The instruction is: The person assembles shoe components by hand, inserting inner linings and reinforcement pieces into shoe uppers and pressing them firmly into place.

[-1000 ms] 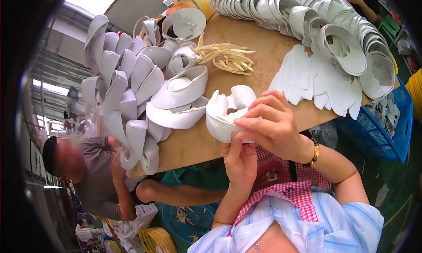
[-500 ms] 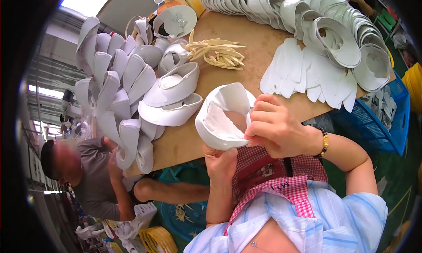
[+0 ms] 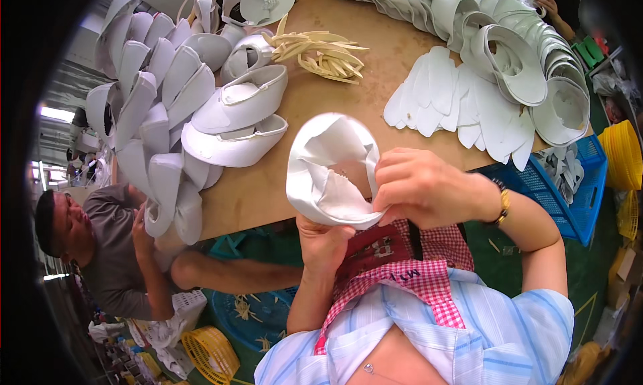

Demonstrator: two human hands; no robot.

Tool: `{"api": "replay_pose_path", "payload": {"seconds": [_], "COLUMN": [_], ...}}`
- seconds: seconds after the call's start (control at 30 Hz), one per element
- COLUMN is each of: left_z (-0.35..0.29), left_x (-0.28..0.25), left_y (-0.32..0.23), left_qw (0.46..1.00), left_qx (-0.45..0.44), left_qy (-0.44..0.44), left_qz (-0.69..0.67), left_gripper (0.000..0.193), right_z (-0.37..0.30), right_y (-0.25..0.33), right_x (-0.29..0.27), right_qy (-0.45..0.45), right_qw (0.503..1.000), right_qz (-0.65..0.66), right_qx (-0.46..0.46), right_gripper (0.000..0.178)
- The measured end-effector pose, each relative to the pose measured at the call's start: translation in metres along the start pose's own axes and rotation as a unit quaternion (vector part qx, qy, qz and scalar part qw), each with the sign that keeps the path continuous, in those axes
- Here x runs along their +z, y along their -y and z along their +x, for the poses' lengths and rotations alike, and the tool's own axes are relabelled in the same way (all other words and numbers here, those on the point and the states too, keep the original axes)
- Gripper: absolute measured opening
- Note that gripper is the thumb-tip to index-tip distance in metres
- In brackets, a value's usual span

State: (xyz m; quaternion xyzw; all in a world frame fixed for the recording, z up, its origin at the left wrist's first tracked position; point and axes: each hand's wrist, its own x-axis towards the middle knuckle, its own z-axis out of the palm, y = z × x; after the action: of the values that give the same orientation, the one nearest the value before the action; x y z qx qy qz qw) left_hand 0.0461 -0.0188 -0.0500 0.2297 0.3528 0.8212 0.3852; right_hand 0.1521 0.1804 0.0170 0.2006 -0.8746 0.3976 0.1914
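Observation:
In front of my chest is a white shoe upper (image 3: 305, 174), its opening facing up and its soft white lining showing inside. My left hand (image 3: 323, 241) supports it from below, with the fingers closed on its near lower side. My right hand (image 3: 429, 187), with a beaded bracelet at the wrist, pinches the right rim. Whether a small piece also lies between those right fingertips is hidden.
Finished-looking white uppers (image 3: 238, 100) pile up at the left of the brown table (image 3: 268, 207). Cream strips (image 3: 321, 53), flat white insole-shaped pieces (image 3: 429, 94) and nested uppers (image 3: 509, 67) lie beyond. A blue crate (image 3: 589, 184) stands right; a seated person (image 3: 117, 251) works left.
The upper has tilted so more of its lining shows, and the lining has bunched inward. Both hands keep hold of it. My view has shifted slightly, and everything sits further left and higher.

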Motion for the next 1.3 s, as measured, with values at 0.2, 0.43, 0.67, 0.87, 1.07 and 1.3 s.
{"api": "replay_pose_path", "payload": {"seconds": [0.2, 0.43, 0.67, 0.87, 1.07, 1.3], "left_z": [-0.008, -0.014, -0.018, -0.021, -0.023, -0.012], "left_x": [0.015, 0.016, 0.027, 0.032, 0.025, 0.023], "left_y": [0.005, -0.001, -0.005, -0.007, -0.010, -0.020], "left_qw": [0.997, 0.996, 0.996, 0.992, 0.996, 0.999], "left_qx": [-0.040, -0.072, -0.032, -0.072, -0.057, -0.009], "left_qy": [-0.041, -0.037, -0.070, -0.086, -0.069, -0.035], "left_qz": [-0.053, -0.021, -0.048, -0.053, -0.030, -0.010], "left_gripper": [0.049, 0.054, 0.042, 0.044, 0.042, 0.043], "right_z": [0.019, 0.030, 0.024, -0.002, -0.006, -0.002], "right_y": [-0.003, 0.004, 0.010, 0.038, 0.033, 0.016], "right_x": [-0.016, -0.008, 0.010, 0.036, 0.037, 0.018], "right_qy": [0.023, 0.019, -0.077, -0.178, -0.113, -0.032], "right_qw": [0.935, 0.958, 0.980, 0.979, 0.991, 0.992], "right_qz": [0.277, 0.091, -0.047, -0.085, -0.030, -0.106], "right_qx": [0.220, 0.271, 0.176, 0.046, 0.065, -0.057], "right_gripper": [0.023, 0.024, 0.023, 0.026, 0.023, 0.025]}}
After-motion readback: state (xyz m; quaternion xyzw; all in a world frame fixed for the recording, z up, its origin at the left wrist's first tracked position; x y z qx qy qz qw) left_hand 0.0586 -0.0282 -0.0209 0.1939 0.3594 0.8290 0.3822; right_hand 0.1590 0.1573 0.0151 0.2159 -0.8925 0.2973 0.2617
